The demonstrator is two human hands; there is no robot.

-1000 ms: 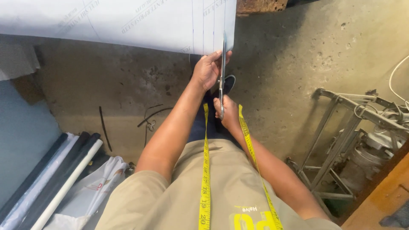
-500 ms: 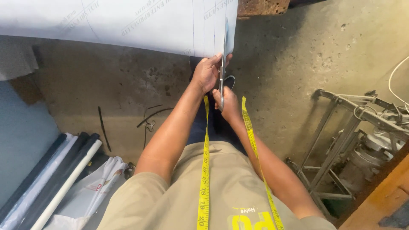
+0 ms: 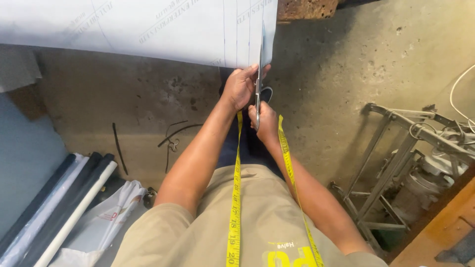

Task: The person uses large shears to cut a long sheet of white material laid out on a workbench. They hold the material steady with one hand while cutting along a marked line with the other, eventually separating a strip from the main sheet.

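While the long steel scissors (image 3: 259, 74) stand almost straight up from your grip, their blades run along the right edge of the large pale sheet of ruled pattern paper (image 3: 148, 29) that hangs over the edge at the top of the view. Your right hand (image 3: 264, 121) is closed around the scissor handles just below the sheet, and your left hand (image 3: 241, 86) is closed on the sheet's lower edge, touching the blades' left side. A yellow tape measure (image 3: 233, 207) drapes down over your tan shirt in two strands, one on either side of your right wrist. Beneath your arms lies a stained concrete floor (image 3: 346, 74). Rolls of black and white material (image 3: 59, 207) lean at lower left beside a white plastic bag (image 3: 106, 217), and a grey metal frame (image 3: 396, 143) stands at right
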